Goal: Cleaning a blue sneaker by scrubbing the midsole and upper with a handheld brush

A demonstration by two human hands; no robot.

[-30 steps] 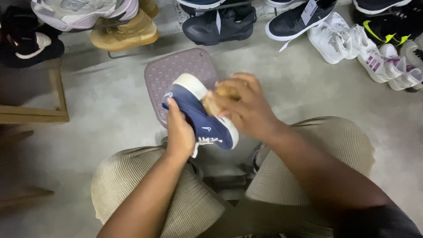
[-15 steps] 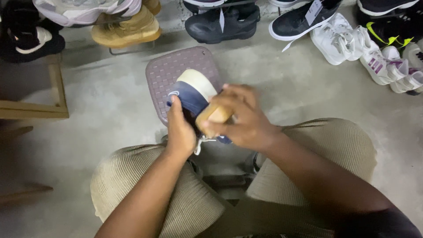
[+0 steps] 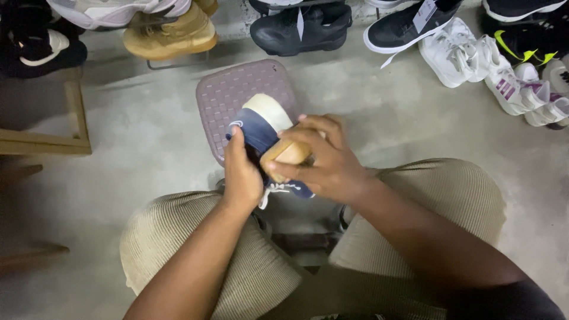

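My left hand point(image 3: 242, 173) grips a navy blue sneaker point(image 3: 259, 129) with a cream sole and white laces, held above my knees. My right hand point(image 3: 323, 160) is closed on a wooden brush point(image 3: 287, 153) pressed against the sneaker's side. Most of the shoe's right half is hidden behind my right hand. I sit with both knees in ribbed beige trousers point(image 3: 201, 249) below the hands.
A mauve woven plastic stool point(image 3: 237, 89) stands just beyond the shoe. Several shoes line the far edge: tan boots point(image 3: 172, 32), black sneakers point(image 3: 302, 26), white sneakers point(image 3: 468, 53). A wooden frame point(image 3: 47, 139) sits at the left on the concrete floor point(image 3: 136, 154).
My right hand with the brush has slid from the sneaker's upper right toward its middle and left side. My left hand keeps the shoe in nearly the same place.
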